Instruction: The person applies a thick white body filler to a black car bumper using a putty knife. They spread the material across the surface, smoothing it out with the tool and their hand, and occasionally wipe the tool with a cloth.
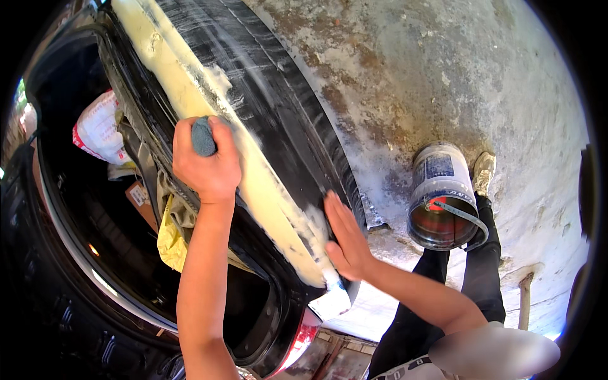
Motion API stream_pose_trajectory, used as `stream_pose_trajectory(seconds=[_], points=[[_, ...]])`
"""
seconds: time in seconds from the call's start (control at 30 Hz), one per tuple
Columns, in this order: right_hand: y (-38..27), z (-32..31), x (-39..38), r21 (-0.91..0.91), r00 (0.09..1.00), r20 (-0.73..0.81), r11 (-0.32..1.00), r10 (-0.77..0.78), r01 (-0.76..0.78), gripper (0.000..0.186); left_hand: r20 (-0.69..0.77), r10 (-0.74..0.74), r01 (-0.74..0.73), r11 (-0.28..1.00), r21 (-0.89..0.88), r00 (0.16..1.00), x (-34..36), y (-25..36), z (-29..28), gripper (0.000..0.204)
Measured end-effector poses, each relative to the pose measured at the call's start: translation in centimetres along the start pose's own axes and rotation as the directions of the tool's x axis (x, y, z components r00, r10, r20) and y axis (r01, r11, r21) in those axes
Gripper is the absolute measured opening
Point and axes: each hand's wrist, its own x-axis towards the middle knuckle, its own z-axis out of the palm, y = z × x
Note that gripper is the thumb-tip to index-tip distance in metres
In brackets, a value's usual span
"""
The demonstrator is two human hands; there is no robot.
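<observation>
My left hand (206,158) is closed around a rounded grey-blue sanding pad (203,136), over a long strip of pale yellow filler (266,199). The filler runs along the edge of a black car panel (278,114), beside the open boot. Whitish dust and scuffs mark the panel. Flat against its lower part, next to the filler's near end, lies my right hand (347,240) with fingers stretched out and nothing in it. The pad's underside is hidden by my fingers.
A bucket (441,171) with a handle stands on the stained concrete floor (405,76), beside my legs and a shoe (484,172). Inside the boot lie a white-and-red bag (101,130), a yellow bag (171,237) and a cardboard box (140,201). A red tail light (299,345) sits near the lower edge.
</observation>
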Motion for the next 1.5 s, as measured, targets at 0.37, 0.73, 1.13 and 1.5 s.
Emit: stream_pose_trajectory(seconds=[0.37, 0.73, 1.13, 1.5], points=[[3.1, 0.8, -0.9, -0.025, 0.996, -0.027, 0.996, -0.09, 0.089, 0.067, 0.025, -0.039, 0.039, 0.999, 0.006, 0.999, 0.1, 0.0, 0.0, 0.022], [2.3, 0.4, -0.2, 0.022, 0.997, 0.012, 0.997, -0.08, 0.079, 0.069, 0.007, 0.028, -0.028, 1.0, 0.005, 1.0, 0.2, -0.6, 0.2, 0.021], [1.0, 0.1, 7.9, -0.02, 0.966, -0.093, 0.97, -0.242, 0.242, 0.073, 0.011, 0.074, -0.074, 0.997, 0.031, 0.997, 0.1, -0.5, 0.2, 0.022], [-3.0, -1.0, 13.8, -0.102, 0.929, -0.133, 0.937, -0.345, 0.334, 0.076, 0.042, 0.043, -0.042, 0.999, -0.03, 0.998, 0.1, 0.0, -0.2, 0.015]])
